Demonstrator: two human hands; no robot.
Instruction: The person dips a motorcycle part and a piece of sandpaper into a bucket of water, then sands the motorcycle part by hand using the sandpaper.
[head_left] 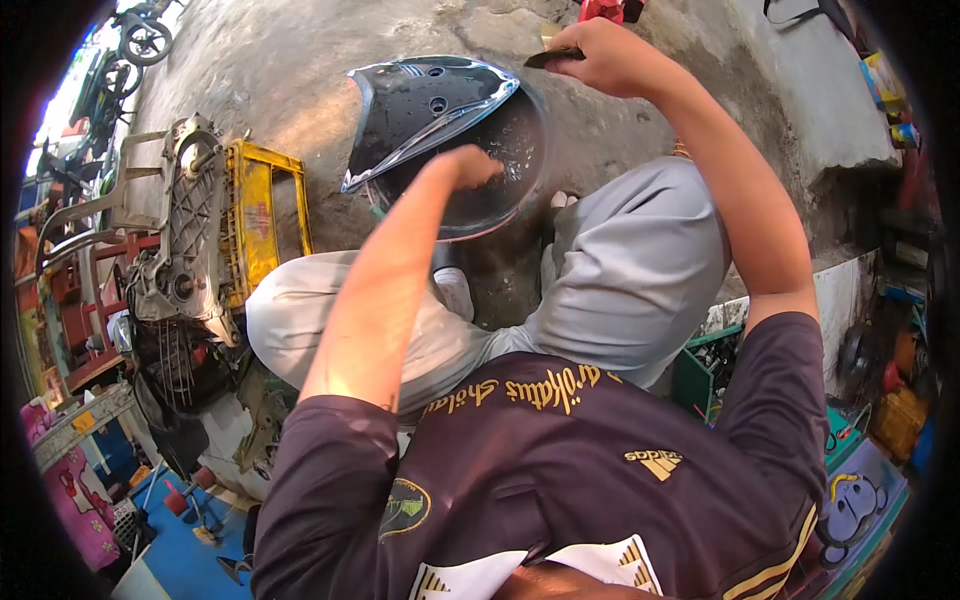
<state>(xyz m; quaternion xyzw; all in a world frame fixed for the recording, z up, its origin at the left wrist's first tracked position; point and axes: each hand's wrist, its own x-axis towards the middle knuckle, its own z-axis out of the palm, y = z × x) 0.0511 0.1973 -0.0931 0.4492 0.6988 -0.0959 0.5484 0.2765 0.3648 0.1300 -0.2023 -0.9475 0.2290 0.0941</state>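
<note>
A round dark basin [541, 150] with water in it stands on the floor between my knees. Across its left side leans a wet, dark vehicle body panel [400, 120] with a silver-blue stripe and two round holes. My left hand [472, 167] is over the water beside the panel's lower edge; its fingers are blurred and partly hidden, so I cannot see what is in them. Beyond the basin's far right rim, my right hand [597, 58] is closed around a thin, dark, flat piece [555, 58] whose kind I cannot make out.
On the left, a yellow crate [262, 215] stands beside a greasy metal engine casing [185, 225]. A red object [608, 10] lies on the concrete floor [270, 60] past my right hand. Near my right hip is a green box [700, 375] of parts.
</note>
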